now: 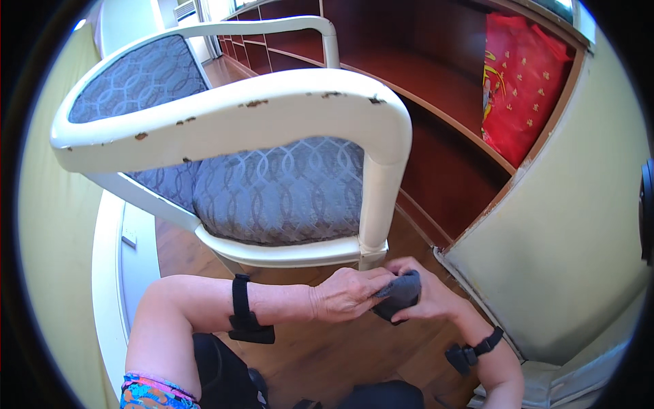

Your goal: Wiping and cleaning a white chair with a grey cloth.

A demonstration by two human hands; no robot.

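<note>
A small dark grey fabric piece (pixel 401 295) is bunched between my two hands, low in front of me. My left hand (pixel 345 294) pinches its left edge, while my right hand (pixel 431 294) curls around it from the right. Just beyond my fingers is the front leg (pixel 372 262) of a white wooden armchair (pixel 387 204); its lower end is hidden by my hands. The armrest (pixel 250 115) has chipped paint showing brown beneath. Grey patterned upholstery covers the seat (pixel 286 199) and the backrest (pixel 140 76).
Dark red wooden shelving (pixel 439 153) runs behind the chair, holding a red printed bag (pixel 526 92). A pale wall (pixel 557 225) stands close on my right. Brown wood flooring (pixel 317 358) lies below, with a white panel (pixel 108 266) at the left.
</note>
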